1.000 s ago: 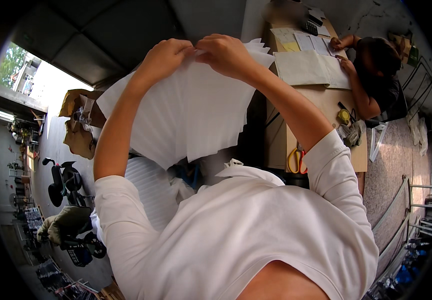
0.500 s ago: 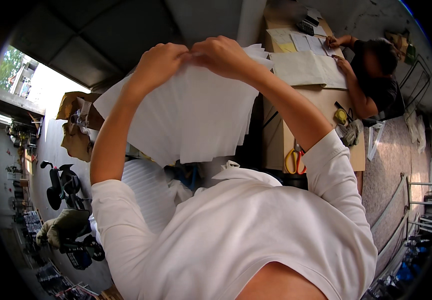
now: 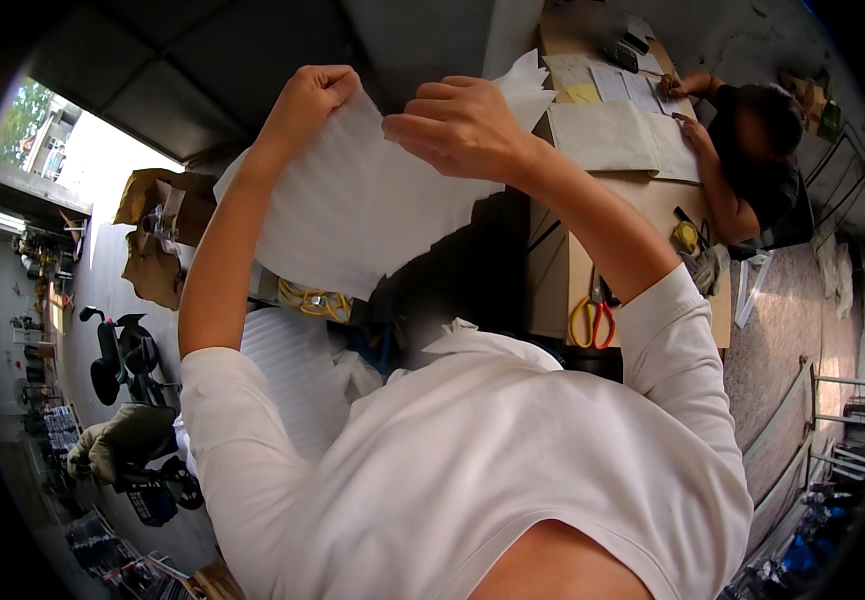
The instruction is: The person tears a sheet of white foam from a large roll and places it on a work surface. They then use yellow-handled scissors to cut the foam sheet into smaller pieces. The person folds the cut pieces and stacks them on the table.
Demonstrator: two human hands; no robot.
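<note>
A person in a white short-sleeved shirt (image 3: 472, 470) raises both arms and holds a large white ribbed foam sheet (image 3: 352, 200) up in front of the head-worn camera. The left hand (image 3: 314, 92) is balled into a fist on the sheet's upper edge, pinching the material tight. The right hand (image 3: 457, 125) grips the same upper edge a little to the right, with fingers (image 3: 432, 110) curled over the front of the sheet and thumb hidden behind. The sheet hangs between and below the two hands, slightly crumpled, and its lower corner reaches toward the person's left shoulder.

Beyond the sheet runs a long brown cardboard-covered worktable (image 3: 652, 200). A pair of scissors with red and yellow handles (image 3: 592, 315) lies near its close end, beside the raised right forearm. A yellow tape measure (image 3: 687, 238) sits farther along, near the table's right edge. At the far end a second person in a dark shirt (image 3: 752, 170) leans over pale paper sheets (image 3: 612, 135) spread on the table, both hands on the papers.

To the left, brown cardboard boxes (image 3: 157, 240) stand by a bright doorway, and a dark parked scooter (image 3: 117, 345) stands well apart on the floor. A coil of yellow cord (image 3: 317, 298) shows just under the foam sheet's lower edge.
</note>
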